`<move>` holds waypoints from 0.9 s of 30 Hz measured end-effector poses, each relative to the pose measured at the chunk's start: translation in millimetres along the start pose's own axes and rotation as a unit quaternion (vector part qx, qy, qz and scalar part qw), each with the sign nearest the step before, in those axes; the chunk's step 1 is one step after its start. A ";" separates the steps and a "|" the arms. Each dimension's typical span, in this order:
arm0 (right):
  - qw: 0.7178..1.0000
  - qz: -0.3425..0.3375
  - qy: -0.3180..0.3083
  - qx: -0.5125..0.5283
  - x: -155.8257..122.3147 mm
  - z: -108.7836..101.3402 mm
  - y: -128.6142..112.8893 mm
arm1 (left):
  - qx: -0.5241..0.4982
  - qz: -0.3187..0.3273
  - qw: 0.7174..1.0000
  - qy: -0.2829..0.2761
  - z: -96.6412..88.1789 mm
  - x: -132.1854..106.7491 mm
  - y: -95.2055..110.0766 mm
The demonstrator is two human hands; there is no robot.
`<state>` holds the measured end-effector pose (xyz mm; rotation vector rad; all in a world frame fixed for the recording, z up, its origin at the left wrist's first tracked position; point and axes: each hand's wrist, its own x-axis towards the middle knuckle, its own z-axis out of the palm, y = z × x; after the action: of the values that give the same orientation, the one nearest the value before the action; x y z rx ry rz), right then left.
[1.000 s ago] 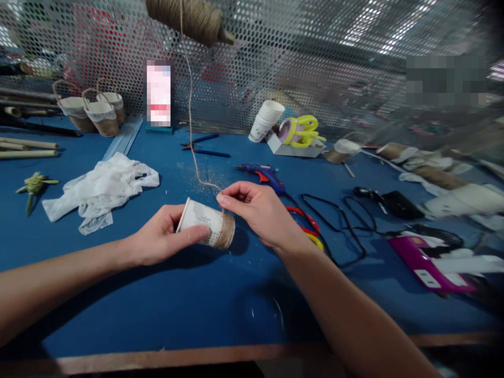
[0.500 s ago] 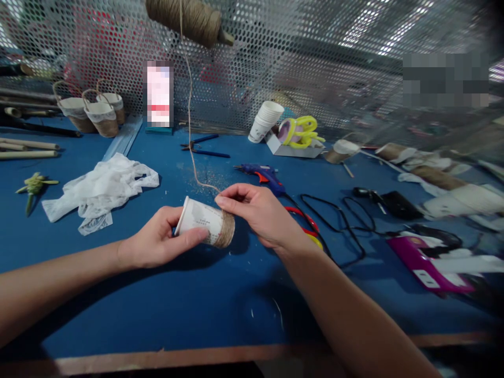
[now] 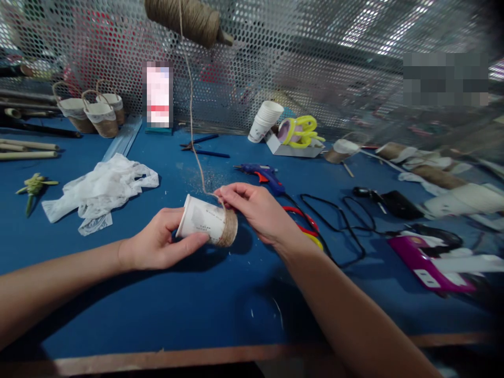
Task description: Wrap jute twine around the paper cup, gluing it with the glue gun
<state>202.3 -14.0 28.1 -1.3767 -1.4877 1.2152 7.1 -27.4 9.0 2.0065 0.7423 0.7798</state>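
Note:
A white paper cup (image 3: 200, 219) lies tilted on its side above the table, its mouth toward the left. My left hand (image 3: 161, 241) is closed around it, fingers at the mouth and thumb along the side. Brown twine is wound in a band (image 3: 229, 229) around the base end. My right hand (image 3: 248, 210) pinches the loose twine (image 3: 198, 157) at the upper edge of that band. From there the strand runs up to a large spool (image 3: 183, 21) hanging at the top.
Behind the hands lie a blue glue gun (image 3: 262, 176) and pliers (image 3: 205, 146). White lace (image 3: 102, 186) is heaped at left, near small twine-wrapped baskets (image 3: 101, 119). Stacked cups (image 3: 265, 121) stand at the back. Red-handled scissors (image 3: 303, 220) and a black cord (image 3: 334, 215) lie by my right forearm.
The cup has turned a little in my left hand and shifted slightly right. My right fingers have moved along with the twine, and the strand hangs a little further right near the cup.

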 end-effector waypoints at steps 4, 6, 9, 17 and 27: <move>0.999 0.012 -0.031 0.029 0.7 -8.2 0.5 | 0.011 0.012 1.000 0.020 -0.1 1.9 -4.4; 0.999 0.006 -0.043 0.017 -2.0 -12.3 -1.9 | 0.000 0.012 0.999 0.035 0.1 3.5 -6.3; 0.997 -0.008 -0.064 -0.029 -8.1 -15.5 -7.1 | -0.049 0.015 0.997 0.054 0.9 6.1 -9.3; 0.991 -0.038 -0.110 -0.068 -13.6 -15.9 -4.3 | -0.171 -0.053 0.982 0.060 4.1 10.0 -18.3; 0.992 -0.016 -0.117 -0.045 -13.8 -8.1 2.0 | -0.341 -0.181 0.917 0.105 5.9 15.5 -16.0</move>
<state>212.4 -26.6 29.2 -1.2975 -1.7373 1.3406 17.9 -11.4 -3.5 1.1325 0.7942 0.8846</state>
